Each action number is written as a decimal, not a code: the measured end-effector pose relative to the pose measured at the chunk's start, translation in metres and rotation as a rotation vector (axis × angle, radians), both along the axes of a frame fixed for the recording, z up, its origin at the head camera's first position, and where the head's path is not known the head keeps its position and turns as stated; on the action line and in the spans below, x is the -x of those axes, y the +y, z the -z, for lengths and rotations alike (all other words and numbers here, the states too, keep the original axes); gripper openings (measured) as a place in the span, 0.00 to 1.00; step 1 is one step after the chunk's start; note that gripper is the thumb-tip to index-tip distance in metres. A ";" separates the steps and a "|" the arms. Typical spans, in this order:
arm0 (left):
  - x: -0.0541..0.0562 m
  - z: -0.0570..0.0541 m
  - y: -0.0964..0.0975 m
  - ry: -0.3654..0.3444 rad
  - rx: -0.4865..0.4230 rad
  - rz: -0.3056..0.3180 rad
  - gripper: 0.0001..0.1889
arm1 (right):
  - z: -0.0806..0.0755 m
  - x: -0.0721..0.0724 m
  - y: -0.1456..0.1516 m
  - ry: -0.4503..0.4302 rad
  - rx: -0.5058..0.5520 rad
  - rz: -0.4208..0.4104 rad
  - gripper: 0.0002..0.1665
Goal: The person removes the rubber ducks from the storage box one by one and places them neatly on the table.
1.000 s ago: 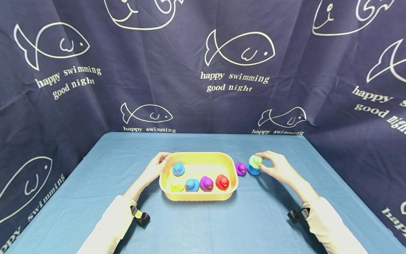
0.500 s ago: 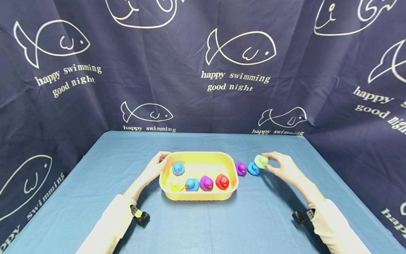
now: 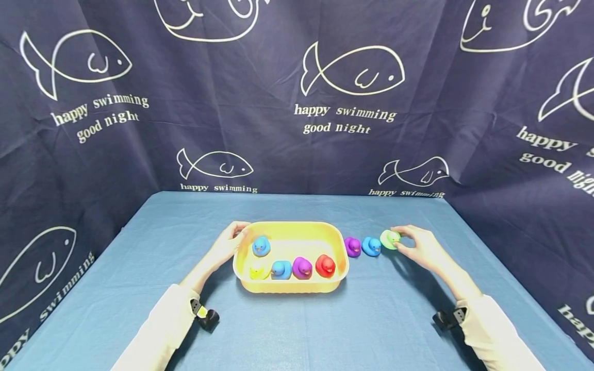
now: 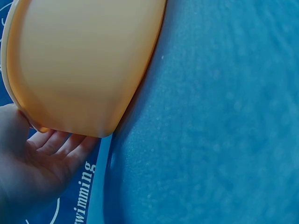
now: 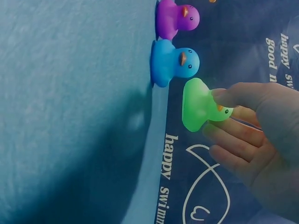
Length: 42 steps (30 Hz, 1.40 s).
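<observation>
My right hand (image 3: pixel 419 246) pinches a light green rubber duck (image 5: pixel 198 106) by its head, thumb on one side and fingers on the other. In the right wrist view the duck's flat base hangs a little above the blue cloth. Just left of it a blue rubber duck (image 3: pixel 371 246) stands on the table, and beyond that a purple rubber duck (image 3: pixel 352 247) beside the tub. My left hand (image 3: pixel 228 242) grips the left end of a yellow tub (image 4: pixel 79 70), its thumb at the rim and its fingers against the outside.
Inside the tub sit two blue ducks (image 3: pixel 261 246), a yellow duck (image 3: pixel 259 271), a purple duck (image 3: pixel 302 268) and a red duck (image 3: pixel 326 266). Blue cloth (image 3: pixel 297 330) covers the table. Dark fish-print curtains (image 3: pixel 278 103) hang behind and at both sides.
My right hand has carried the green duck rightward and lower, from over the blue duck to that duck's right side. The left hand and the tub have stayed put.
</observation>
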<state>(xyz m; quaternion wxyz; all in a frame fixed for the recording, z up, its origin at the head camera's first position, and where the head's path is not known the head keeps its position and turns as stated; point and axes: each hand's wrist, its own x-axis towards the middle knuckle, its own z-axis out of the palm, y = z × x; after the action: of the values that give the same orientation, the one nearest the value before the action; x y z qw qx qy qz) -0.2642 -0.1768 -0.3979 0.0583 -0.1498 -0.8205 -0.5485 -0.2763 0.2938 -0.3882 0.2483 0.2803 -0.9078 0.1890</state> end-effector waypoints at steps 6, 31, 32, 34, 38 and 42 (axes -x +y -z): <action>0.000 0.001 -0.001 -0.003 0.009 -0.003 0.16 | 0.005 0.002 0.002 -0.038 -0.003 0.010 0.20; 0.025 0.031 -0.010 -0.005 0.009 -0.016 0.17 | 0.013 0.006 0.010 -0.228 -0.002 0.045 0.18; 0.025 0.031 -0.010 -0.009 0.006 -0.015 0.17 | 0.013 0.006 0.010 -0.232 -0.002 0.046 0.18; 0.025 0.032 -0.010 -0.016 -0.002 -0.010 0.17 | 0.013 0.006 0.010 -0.236 0.002 0.042 0.18; 0.027 0.033 -0.011 -0.027 -0.013 -0.010 0.17 | 0.013 0.006 0.010 -0.248 0.019 0.034 0.19; 0.026 0.033 -0.011 -0.014 0.004 -0.016 0.17 | 0.013 0.006 0.009 -0.238 0.017 0.025 0.21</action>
<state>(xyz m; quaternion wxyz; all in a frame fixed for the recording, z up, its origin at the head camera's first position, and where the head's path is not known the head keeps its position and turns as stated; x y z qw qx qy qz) -0.2906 -0.1878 -0.4305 0.0565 -0.1394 -0.8232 -0.5475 -0.2822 0.3030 -0.4014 0.1436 0.2423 -0.9327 0.2253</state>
